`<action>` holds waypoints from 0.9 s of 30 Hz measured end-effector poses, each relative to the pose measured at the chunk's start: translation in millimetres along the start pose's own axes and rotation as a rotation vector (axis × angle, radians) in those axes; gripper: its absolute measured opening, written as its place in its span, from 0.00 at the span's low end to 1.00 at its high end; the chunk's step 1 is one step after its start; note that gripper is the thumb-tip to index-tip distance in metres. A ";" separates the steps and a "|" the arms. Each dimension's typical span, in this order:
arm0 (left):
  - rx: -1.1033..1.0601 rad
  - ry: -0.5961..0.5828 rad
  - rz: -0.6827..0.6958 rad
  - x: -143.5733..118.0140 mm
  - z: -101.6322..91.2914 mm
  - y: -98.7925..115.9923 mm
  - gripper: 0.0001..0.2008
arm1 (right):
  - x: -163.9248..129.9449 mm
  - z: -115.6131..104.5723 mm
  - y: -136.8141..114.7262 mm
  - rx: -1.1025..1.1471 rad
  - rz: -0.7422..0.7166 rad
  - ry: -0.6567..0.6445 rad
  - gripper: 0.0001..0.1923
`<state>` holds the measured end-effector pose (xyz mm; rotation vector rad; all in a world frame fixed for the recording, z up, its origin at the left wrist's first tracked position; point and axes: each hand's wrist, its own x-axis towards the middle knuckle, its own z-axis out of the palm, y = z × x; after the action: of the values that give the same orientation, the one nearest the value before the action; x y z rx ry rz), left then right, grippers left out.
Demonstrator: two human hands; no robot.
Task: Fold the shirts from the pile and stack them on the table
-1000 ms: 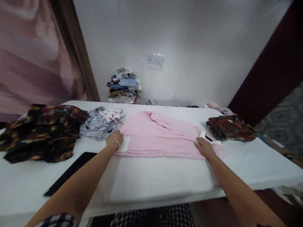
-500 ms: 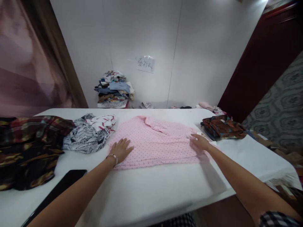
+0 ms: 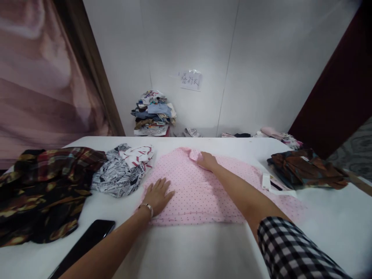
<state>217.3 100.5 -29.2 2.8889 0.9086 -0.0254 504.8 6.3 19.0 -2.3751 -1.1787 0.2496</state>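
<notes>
A pink dotted shirt (image 3: 192, 190) lies spread flat in the middle of the white table (image 3: 186, 248). My left hand (image 3: 158, 193) rests flat on its near left part, fingers apart, with a bracelet at the wrist. My right hand (image 3: 207, 160) reaches across the shirt to its far edge and touches the collar area, fingers curled on the fabric. Whether it pinches the cloth cannot be told.
A black-and-white printed garment (image 3: 122, 170) and a dark plaid garment (image 3: 43, 186) lie at the left. A black phone (image 3: 84, 244) sits near the front left. Brown patterned folded clothes (image 3: 305, 168) lie at the right beside a white card (image 3: 270, 182). A clothes pile (image 3: 152, 114) stands against the wall.
My right hand has moved from the shirt's right edge to its far collar. My left hand has stayed flat on the shirt's left part.
</notes>
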 end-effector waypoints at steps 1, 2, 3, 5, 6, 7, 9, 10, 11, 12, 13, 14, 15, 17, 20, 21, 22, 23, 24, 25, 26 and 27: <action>0.000 -0.003 -0.002 -0.7 -0.8 0.6 0.33 | 6.9 7.0 -7.6 -0.031 0.010 0.007 0.33; 0.002 -0.004 -0.005 -1.4 -1.4 1.2 0.33 | 13.5 12.1 -12.8 -0.054 0.030 0.014 0.30; 0.004 -0.003 -0.005 -1.9 -1.9 1.6 0.33 | 20.1 14.8 -15.6 -0.065 0.056 0.020 0.26; 0.008 0.003 -0.005 -2.5 -2.0 2.1 0.33 | 33.9 12.2 -14.2 -0.041 0.107 0.030 0.17; 0.008 0.003 -0.002 -2.6 -1.8 2.1 0.33 | 41.0 6.7 -10.9 -0.016 0.123 0.046 0.15; 0.005 0.004 0.000 -2.6 -1.4 1.9 0.33 | 48.1 -1.2 -6.6 0.011 0.133 0.069 0.14; -0.004 0.004 0.002 -2.4 -0.3 1.4 0.33 | 61.2 -21.0 2.6 0.060 0.143 0.142 0.16; -0.009 0.006 0.004 -2.2 0.3 1.1 0.33 | 66.5 -31.3 6.6 0.078 0.140 0.181 0.17; -0.013 0.011 0.006 -2.0 1.0 0.7 0.32 | 70.7 -40.7 9.7 0.087 0.130 0.214 0.18; -0.016 0.018 0.009 -1.8 1.7 0.2 0.32 | 73.6 -48.6 11.9 0.095 0.113 0.238 0.17; -0.018 0.024 0.013 -1.5 2.6 -0.3 0.33 | 75.2 -54.6 13.3 0.104 0.088 0.257 0.17; -0.019 0.030 0.017 -1.3 3.5 -0.9 0.33 | 75.5 -58.6 13.9 0.115 0.059 0.270 0.16; -0.020 0.036 0.021 -1.0 4.5 -1.5 0.33 | 74.6 -60.7 13.9 0.128 0.030 0.276 0.15; -0.026 0.041 0.025 -0.1 6.7 -2.8 0.32 | 69.8 -60.3 13.0 0.160 -0.017 0.269 0.14; -0.041 0.052 0.028 1.6 10.1 -4.6 0.32 | 59.3 -55.2 11.2 0.216 -0.058 0.228 0.15; -0.045 0.058 0.030 2.1 10.9 -5.0 0.32 | 55.9 -54.0 10.8 0.235 -0.068 0.217 0.16; -0.048 0.063 0.030 2.4 11.5 -5.2 0.32 | 53.0 -53.5 10.3 0.253 -0.078 0.213 0.16; -0.051 0.066 0.031 2.6 11.6 -5.2 0.33 | 50.7 -53.8 9.7 0.270 -0.086 0.219 0.16; -0.053 0.066 0.032 2.5 11.2 -4.9 0.33 | 48.8 -54.9 8.7 0.287 -0.093 0.232 0.16; -0.056 0.063 0.034 2.1 10.3 -4.4 0.33 | 47.2 -56.7 7.3 0.305 -0.099 0.251 0.15; -0.057 0.056 0.032 1.6 8.9 -3.7 0.33 | 45.6 -58.9 5.3 0.322 -0.104 0.271 0.15; -0.057 0.047 0.026 1.0 7.2 -2.8 0.33 | 43.6 -61.2 2.9 0.339 -0.108 0.290 0.16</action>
<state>216.7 102.6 -36.7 2.8600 0.8641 0.0694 555.8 18.8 72.8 -1.9689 -1.0313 0.0586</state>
